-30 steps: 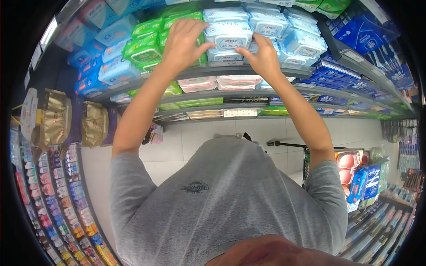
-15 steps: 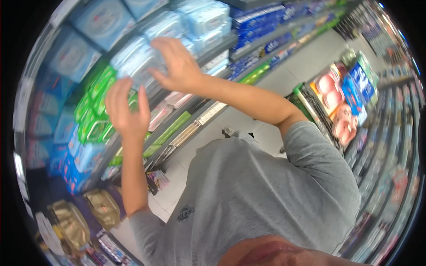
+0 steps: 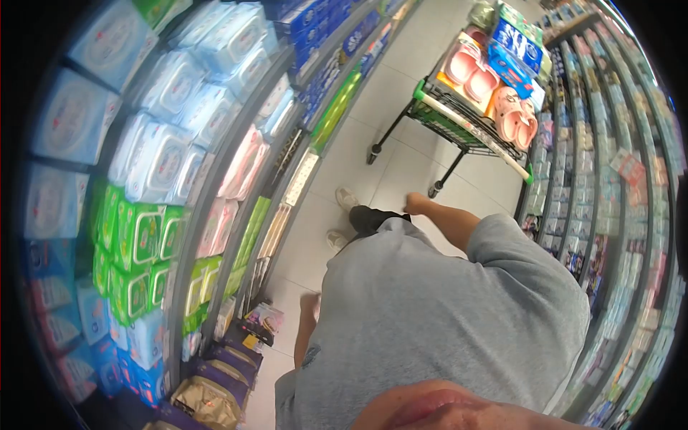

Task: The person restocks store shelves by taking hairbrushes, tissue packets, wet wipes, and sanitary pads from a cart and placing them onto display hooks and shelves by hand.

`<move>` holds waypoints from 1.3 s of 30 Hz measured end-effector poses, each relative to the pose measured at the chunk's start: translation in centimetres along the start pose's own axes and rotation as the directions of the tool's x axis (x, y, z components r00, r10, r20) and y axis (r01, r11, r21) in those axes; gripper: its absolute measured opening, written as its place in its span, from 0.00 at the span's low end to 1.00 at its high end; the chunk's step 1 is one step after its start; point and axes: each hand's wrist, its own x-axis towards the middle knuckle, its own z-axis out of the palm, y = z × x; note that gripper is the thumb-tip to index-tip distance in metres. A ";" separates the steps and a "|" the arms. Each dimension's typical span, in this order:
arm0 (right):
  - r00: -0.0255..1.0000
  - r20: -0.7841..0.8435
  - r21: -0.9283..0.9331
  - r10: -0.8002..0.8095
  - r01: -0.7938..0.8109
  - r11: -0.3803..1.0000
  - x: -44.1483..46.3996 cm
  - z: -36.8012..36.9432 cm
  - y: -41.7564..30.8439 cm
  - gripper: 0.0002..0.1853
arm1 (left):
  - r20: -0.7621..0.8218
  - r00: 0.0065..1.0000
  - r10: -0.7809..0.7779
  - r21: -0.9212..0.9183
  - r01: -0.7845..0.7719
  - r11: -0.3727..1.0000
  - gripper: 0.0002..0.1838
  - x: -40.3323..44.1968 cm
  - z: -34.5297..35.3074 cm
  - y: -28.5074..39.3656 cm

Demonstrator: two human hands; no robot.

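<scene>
My right hand (image 3: pixel 416 204) hangs low beside my body, over the floor between me and the shopping cart. It looks small and foreshortened, and its fingers cannot be made out. On the other side, my left hand (image 3: pixel 310 305) is down by my waist, partly hidden behind my grey shirt (image 3: pixel 444 308). Its fingers are hidden too. Neither hand touches the shelf. Nearest on the left are light blue wipe packs (image 3: pixel 161 161) and green wipe packs (image 3: pixel 140 233), stacked on the shelf. Pink packs (image 3: pixel 244 161) sit one level lower.
A black and green shopping cart (image 3: pixel 459 118) stands ahead on the right, holding pink clogs (image 3: pixel 469 75), a bright blue pack (image 3: pixel 510 69) and other packs. Shelves of small goods (image 3: pixel 573 165) line the right. Gold bags (image 3: pixel 208 401) and a pink-and-black package (image 3: pixel 264 321) are at lower left.
Both hands have come away from the wipe packs on the shelf and dropped to my sides. The view has turned, bringing the cart and my feet further into sight.
</scene>
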 end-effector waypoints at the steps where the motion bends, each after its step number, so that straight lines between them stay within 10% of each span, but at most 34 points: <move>1: 0.987 0.046 -0.042 0.156 -0.154 0.987 -1.0 0.4 3.3 0.18 | 0.206 0.975 -0.086 -0.118 0.112 0.987 0.12 -2.5 0.8 0.1; 3: 0.884 0.247 0.040 0.398 -0.419 0.907 -3.3 -1.3 6.7 0.18 | 0.455 0.858 -0.239 -0.351 0.419 0.837 0.12 -6.2 1.3 -0.2; 6: 0.911 0.266 -0.015 0.315 -0.323 0.946 -2.2 3.2 13.1 0.16 | 0.638 0.676 -0.370 -0.547 0.735 0.400 0.13 -8.4 0.4 -0.9; 11: 0.965 0.056 0.281 0.257 -0.263 0.923 -3.1 0.0 3.7 0.21 | 0.402 0.835 -0.376 -0.913 0.398 -0.093 0.14 -2.0 -4.9 -4.3; 15: 0.976 -0.185 0.426 -0.118 0.188 0.885 -1.5 -2.7 -3.8 0.19 | 0.009 0.871 -0.490 -0.955 0.153 0.255 0.09 7.2 -16.4 -2.4; 21: 0.933 -0.289 0.526 -0.216 0.343 0.778 -3.4 -15.6 -5.6 0.19 | -0.207 0.926 -0.315 -0.904 -0.058 0.423 0.05 18.1 -32.4 13.0; 31: 0.485 -0.818 0.573 0.310 0.633 0.521 -2.2 -34.4 15.1 0.19 | -0.487 0.849 0.204 -0.654 -0.509 0.559 0.15 29.4 -51.1 50.0; 39: 0.182 -0.856 0.509 0.484 0.467 0.724 -1.2 -40.3 27.3 0.32 | -0.534 0.773 0.343 -0.643 -0.634 0.429 0.15 37.0 -59.1 68.6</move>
